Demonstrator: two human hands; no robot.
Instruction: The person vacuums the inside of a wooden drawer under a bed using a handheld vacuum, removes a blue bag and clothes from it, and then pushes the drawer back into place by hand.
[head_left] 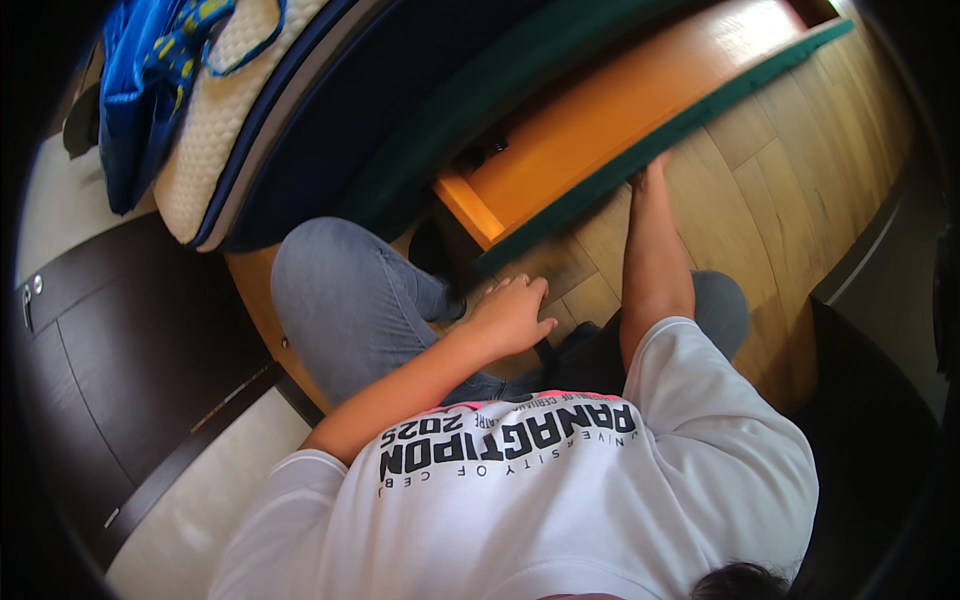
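A long orange wooden drawer [590, 130] stands pulled out at the low side of a dark green bed frame [480, 110]. Its front panel [700, 105] is covered in dark green fabric. My right hand [650, 175] is at the outer edge of that panel, gripping it, with most of its fingers hidden. Lower and to the left, my left hand [512, 312] hangs in front of my bent knee, fingers loosely apart and nothing in them. A small dark item [492, 150] lies at the drawer's inner left end; I cannot make out what it is.
Stacked mattresses [270, 120] rise at the upper left, with a blue bag [140, 120] on them. A dark brown cabinet [140, 350] stands at the left. Wood-plank flooring [780, 180] runs right of the drawer. A black object [870, 400] is at the right.
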